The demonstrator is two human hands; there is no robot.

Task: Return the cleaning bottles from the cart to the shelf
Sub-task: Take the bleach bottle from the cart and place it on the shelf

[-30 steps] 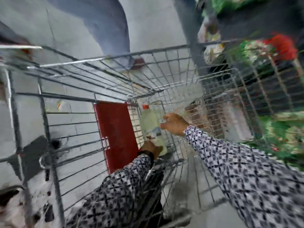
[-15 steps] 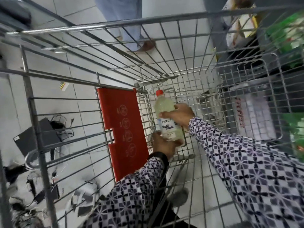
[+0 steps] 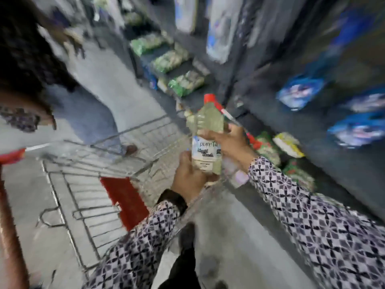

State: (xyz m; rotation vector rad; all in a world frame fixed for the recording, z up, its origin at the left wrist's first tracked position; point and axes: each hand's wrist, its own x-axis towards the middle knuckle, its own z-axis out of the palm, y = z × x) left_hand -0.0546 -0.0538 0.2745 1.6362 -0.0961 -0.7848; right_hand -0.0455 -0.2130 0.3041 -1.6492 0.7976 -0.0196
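A clear cleaning bottle with pale liquid, a red cap and a white label is upright above the wire shopping cart. My left hand grips its base from below. My right hand wraps its middle from the right. The dark shelf runs along the right side, blurred, with blue and green packets on it.
The cart's red flap sits below my left arm. Green packets lie on low shelves ahead and by the floor at right. Another person's dark hair and sleeve fill the left edge. Grey floor lies between.
Both hands have lifted the bottle up out of the cart basket. The view has swung up and right toward the shelf.
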